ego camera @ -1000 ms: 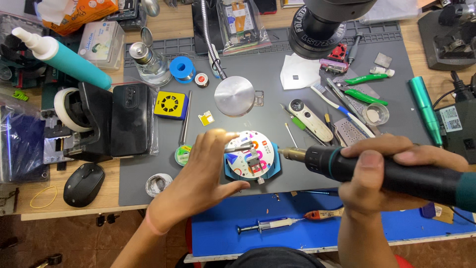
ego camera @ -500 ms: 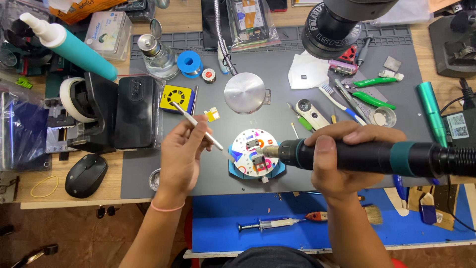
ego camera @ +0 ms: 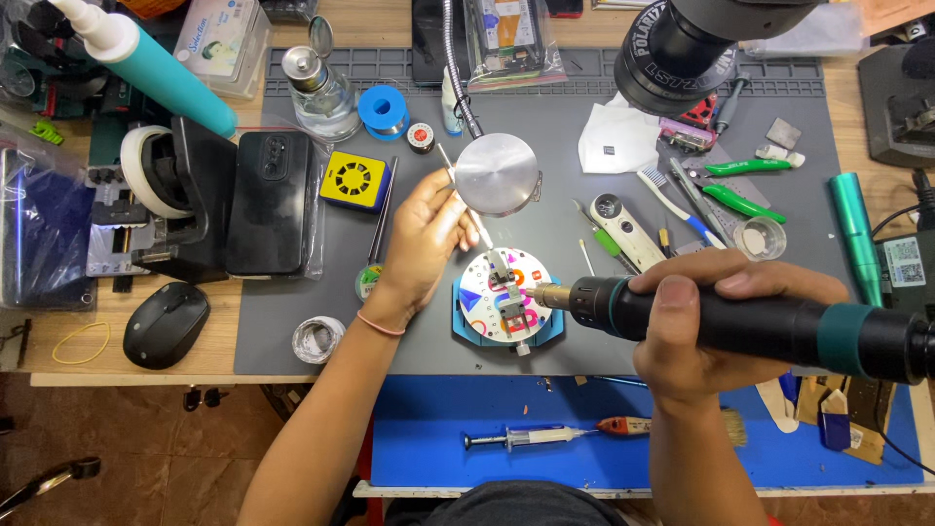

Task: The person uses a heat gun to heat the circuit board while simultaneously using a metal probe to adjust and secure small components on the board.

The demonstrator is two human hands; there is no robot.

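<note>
Nearest the camera: syringe (ego camera: 531, 437) lies on the blue mat (ego camera: 438, 458), long axis 3 to 9 o'clock, untouched.

Right hand (ego camera: 726, 326) is wrapped tight round the hot-air handpiece (ego camera: 779, 326). Handpiece long axis runs 3 to 9 o'clock, nozzle (ego camera: 547, 296) at the 9 o'clock end, just beside the small board clamped on the round fixture (ego camera: 506, 307). Fixture sits at 9 o'clock from the right hand, near centre of the grey work mat (ego camera: 292, 331).

Left hand (ego camera: 424, 239) pinches tweezers (ego camera: 467, 200) between thumb and fingers. Tweezers' long axis runs 11 to 5 o'clock, tips down on or just above the board at the fixture's upper part; contact can't be resolved. Fixture lies at 4 o'clock from the left hand. The tweezer tips are nearer the board than the nozzle; both tools converge on the same spot from 10 and 3 o'clock.

Farther back: steel dish (ego camera: 497, 175) at 12 o'clock of the fixture, just beside the left hand's fingers. Yellow square block (ego camera: 354, 180) and dark phone (ego camera: 273, 200) at 9 to 10 o'clock. Microscope head (ego camera: 682, 49) overhangs at 1 o'clock.

Versus half a second ago: the tweezers were held clear at 10 o'clock of the fixture, tips off the board; now they are brought onto it. The handpiece has backed slightly toward 3 o'clock, and its grip is unchanged.
</note>
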